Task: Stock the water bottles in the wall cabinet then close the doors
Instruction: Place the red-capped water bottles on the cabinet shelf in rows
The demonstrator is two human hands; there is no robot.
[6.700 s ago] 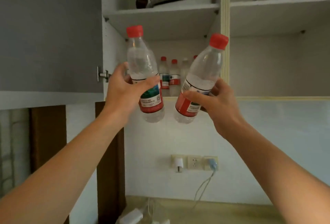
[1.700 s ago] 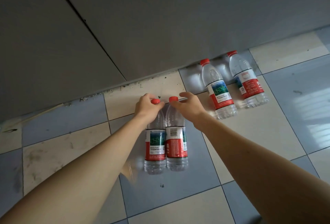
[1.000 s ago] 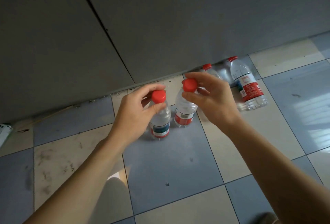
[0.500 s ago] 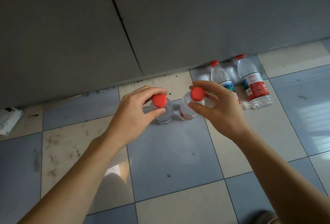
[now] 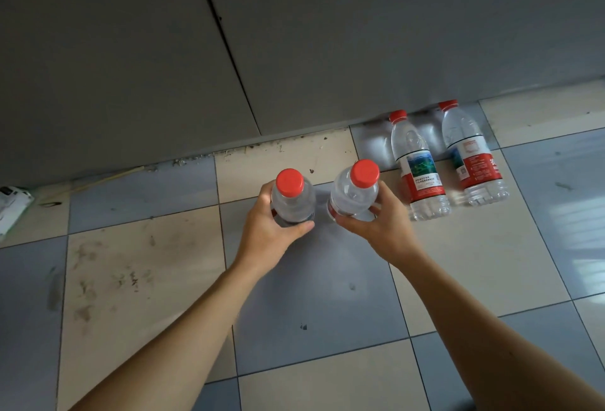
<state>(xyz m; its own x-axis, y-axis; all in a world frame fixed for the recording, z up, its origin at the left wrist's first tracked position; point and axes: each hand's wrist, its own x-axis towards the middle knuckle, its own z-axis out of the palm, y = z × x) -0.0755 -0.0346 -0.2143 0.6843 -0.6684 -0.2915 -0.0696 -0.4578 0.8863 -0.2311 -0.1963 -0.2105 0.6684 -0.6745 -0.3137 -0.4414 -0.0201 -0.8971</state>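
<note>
I look down at a tiled floor. My left hand (image 5: pixel 271 227) grips a clear water bottle (image 5: pixel 292 198) with a red cap, held up off the floor, cap toward me. My right hand (image 5: pixel 379 220) grips a second red-capped water bottle (image 5: pixel 355 193) just to the right of it, tilted slightly right. Two more water bottles stand on the floor at the right, one with a red and green label (image 5: pixel 419 168) and one with a red and white label (image 5: pixel 471 155). The wall cabinet is out of view.
Grey lower cabinet doors (image 5: pixel 294 50) fill the top of the view and meet the floor just behind the bottles. A white object (image 5: pixel 9 204) lies at the far left edge. The grey and beige tiles (image 5: pixel 147 279) are scuffed and dirty.
Both hands have slid from the caps down onto the bottle bodies and lifted the two bottles higher off the floor toward me. The two bottles at the right have not moved.
</note>
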